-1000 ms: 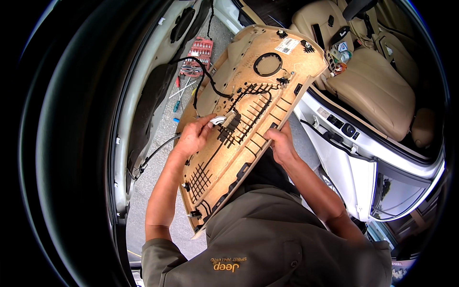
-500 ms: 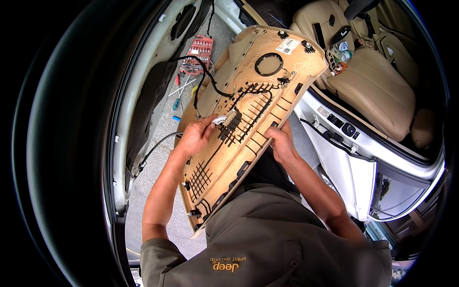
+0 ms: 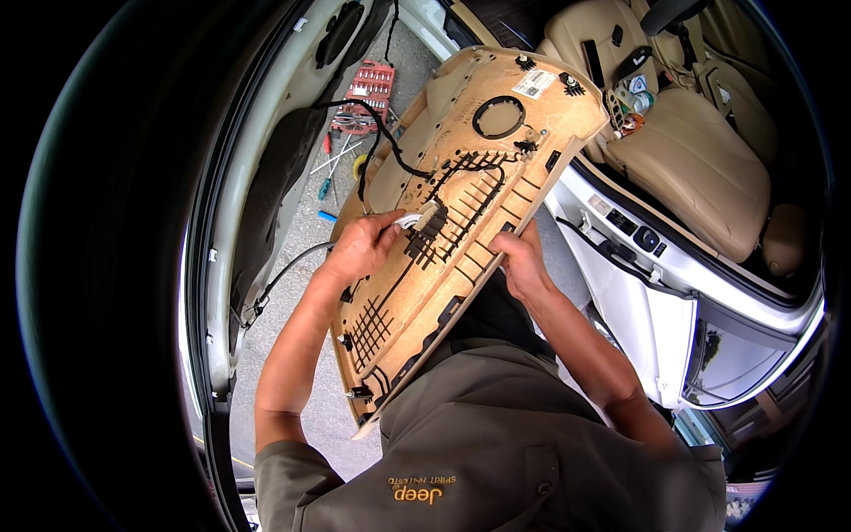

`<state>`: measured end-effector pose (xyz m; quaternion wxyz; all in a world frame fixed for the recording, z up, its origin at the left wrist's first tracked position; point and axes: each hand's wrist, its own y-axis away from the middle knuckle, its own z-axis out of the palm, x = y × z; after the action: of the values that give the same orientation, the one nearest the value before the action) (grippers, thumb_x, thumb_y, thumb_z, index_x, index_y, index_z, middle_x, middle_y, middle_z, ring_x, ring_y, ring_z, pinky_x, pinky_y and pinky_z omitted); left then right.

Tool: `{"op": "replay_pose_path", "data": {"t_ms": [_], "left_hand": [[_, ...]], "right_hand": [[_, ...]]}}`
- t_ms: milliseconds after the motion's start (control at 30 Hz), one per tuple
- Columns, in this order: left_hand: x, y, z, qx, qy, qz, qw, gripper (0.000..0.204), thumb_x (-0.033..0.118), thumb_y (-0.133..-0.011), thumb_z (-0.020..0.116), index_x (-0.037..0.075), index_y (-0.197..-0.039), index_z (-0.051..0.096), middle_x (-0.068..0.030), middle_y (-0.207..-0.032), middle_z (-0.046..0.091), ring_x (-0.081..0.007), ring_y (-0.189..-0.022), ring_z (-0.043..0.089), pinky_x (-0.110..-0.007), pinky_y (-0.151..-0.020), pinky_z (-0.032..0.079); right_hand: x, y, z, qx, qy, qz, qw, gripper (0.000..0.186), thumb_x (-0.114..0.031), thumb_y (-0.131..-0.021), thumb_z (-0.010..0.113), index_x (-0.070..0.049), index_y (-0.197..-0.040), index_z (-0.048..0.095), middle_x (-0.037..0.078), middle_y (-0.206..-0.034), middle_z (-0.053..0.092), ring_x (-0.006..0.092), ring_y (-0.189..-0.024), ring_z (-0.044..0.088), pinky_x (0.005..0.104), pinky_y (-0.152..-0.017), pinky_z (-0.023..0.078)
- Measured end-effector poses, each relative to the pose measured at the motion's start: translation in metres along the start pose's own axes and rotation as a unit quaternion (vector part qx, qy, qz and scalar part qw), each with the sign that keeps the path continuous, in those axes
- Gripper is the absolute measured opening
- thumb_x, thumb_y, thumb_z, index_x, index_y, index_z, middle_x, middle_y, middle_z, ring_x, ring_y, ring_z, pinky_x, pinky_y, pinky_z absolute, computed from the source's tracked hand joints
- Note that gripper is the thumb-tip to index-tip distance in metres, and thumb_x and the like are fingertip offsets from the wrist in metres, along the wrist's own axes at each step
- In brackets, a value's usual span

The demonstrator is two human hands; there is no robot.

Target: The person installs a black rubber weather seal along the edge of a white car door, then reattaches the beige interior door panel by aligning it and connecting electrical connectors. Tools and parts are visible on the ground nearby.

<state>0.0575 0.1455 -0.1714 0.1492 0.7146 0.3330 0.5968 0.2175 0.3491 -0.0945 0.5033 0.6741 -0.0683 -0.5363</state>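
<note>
A tan car door trim panel (image 3: 483, 84) is tilted across my front, its back side with black ribs and clips facing up. My right hand (image 3: 523, 263) grips the panel's right edge, with the thumb on the back face. At the panel's middle, the closed fingers of my left hand (image 3: 365, 246) are at a white curved piece (image 3: 407, 222) beside a dark block (image 3: 434, 223). The fingertips partly hide this piece, and its kind is unclear. A black wiring harness (image 3: 387, 140) runs from the panel to the car door (image 3: 282, 160) at the left.
On the ground beyond the panel lie a red socket set case (image 3: 370, 89), a screwdriver (image 3: 326, 188) and a blue-handled tool (image 3: 328, 215). A black cable (image 3: 288, 269) stretches out from the door. To the right are the white door sill (image 3: 612, 208) and a beige seat (image 3: 700, 160).
The car door edge appears slightly further left in view. Both hands and the panel keep nearly the same places, with the left forearm shifted a little left.
</note>
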Motion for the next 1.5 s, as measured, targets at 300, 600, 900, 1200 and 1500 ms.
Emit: {"op": "replay_pose_path", "data": {"t_ms": [300,600,900,1200,1500], "left_hand": [[-0.001,-0.024,0.0,-0.018,0.061,0.03,0.998,0.033,0.015,-0.102,0.057,0.005,-0.133,0.064,-0.0229,-0.108,0.072,-0.0337,-0.095,0.07,-0.04,-0.088,0.052],[-0.032,-0.011,0.02,-0.019,0.229,-0.013,0.973,0.031,0.011,-0.096,0.056,0.003,-0.126,0.058,-0.0025,-0.093,0.063,-0.0107,-0.083,0.056,-0.028,-0.08,0.047],[-0.016,0.016,0.018,0.067,0.282,-0.089,0.953,0.042,0.016,-0.1,0.063,-0.001,-0.138,0.057,-0.0041,-0.099,0.068,-0.0095,-0.086,0.059,-0.026,-0.078,0.049],[0.001,-0.003,0.015,0.055,0.158,-0.098,0.981,0.036,0.022,-0.1,0.067,0.0,-0.128,0.065,-0.0167,-0.103,0.074,-0.0276,-0.095,0.071,-0.034,-0.085,0.053],[-0.008,-0.002,0.031,0.088,0.241,-0.128,0.958,0.032,0.018,-0.098,0.067,-0.002,-0.123,0.062,-0.0109,-0.093,0.072,-0.0156,-0.084,0.066,-0.03,-0.075,0.053]], "right_hand": [[0.007,-0.001,-0.005,-0.012,0.001,-0.002,1.0,0.073,0.002,-0.07,0.056,0.004,-0.141,0.036,0.019,-0.122,0.061,0.0283,-0.108,0.066,0.0407,-0.086,0.059],[0.025,-0.014,-0.038,-0.034,-0.046,0.058,0.997,0.078,0.004,-0.068,0.053,0.002,-0.144,0.037,0.016,-0.129,0.06,0.0291,-0.119,0.062,0.042,-0.101,0.052],[0.056,-0.019,-0.072,-0.04,-0.131,0.097,0.986,0.074,0.001,-0.067,0.056,0.007,-0.14,0.048,0.019,-0.13,0.065,0.0317,-0.119,0.065,0.0437,-0.105,0.052],[0.057,-0.015,-0.076,0.007,-0.147,0.149,0.978,0.087,0.001,-0.061,0.063,0.003,-0.146,0.042,0.017,-0.133,0.061,0.0321,-0.124,0.061,0.0433,-0.105,0.049],[0.058,-0.011,-0.081,0.009,-0.149,0.147,0.978,0.091,0.002,-0.061,0.067,0.004,-0.148,0.039,0.019,-0.14,0.056,0.0359,-0.13,0.056,0.0474,-0.109,0.047]]}}
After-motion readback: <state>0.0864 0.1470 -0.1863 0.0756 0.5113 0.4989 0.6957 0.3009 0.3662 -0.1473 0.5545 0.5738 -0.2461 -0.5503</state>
